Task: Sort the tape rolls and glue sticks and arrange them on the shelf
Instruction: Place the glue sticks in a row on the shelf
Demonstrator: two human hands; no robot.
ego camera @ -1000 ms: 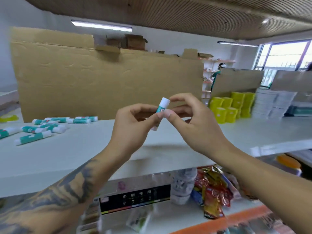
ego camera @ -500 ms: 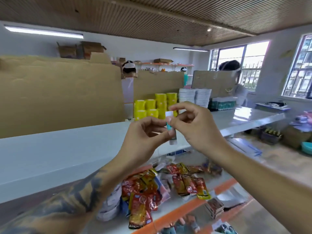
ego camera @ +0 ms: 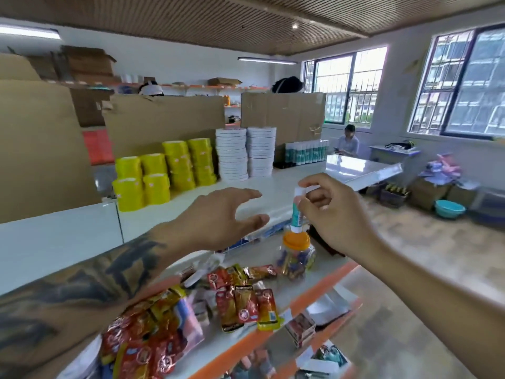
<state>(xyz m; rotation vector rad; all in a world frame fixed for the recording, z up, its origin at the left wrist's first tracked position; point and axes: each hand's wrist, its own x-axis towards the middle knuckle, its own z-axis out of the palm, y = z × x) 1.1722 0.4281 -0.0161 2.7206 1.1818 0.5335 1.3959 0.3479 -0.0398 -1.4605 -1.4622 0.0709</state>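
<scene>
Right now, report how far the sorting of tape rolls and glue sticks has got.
Done, it seems: yellow tape rolls and white tape rolls stand stacked on the white shelf, with a row of upright glue sticks beyond them. In hand: the right hand pinches one glue stick; the left hand is open and empty. Left: placing that stick; any others are out of view.

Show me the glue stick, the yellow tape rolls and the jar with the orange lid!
glue stick [ego camera: 297,214], head view, on its teal label.
yellow tape rolls [ego camera: 175,170], head view, middle of the stacks.
jar [ego camera: 296,239], head view, on its orange lid.
</scene>
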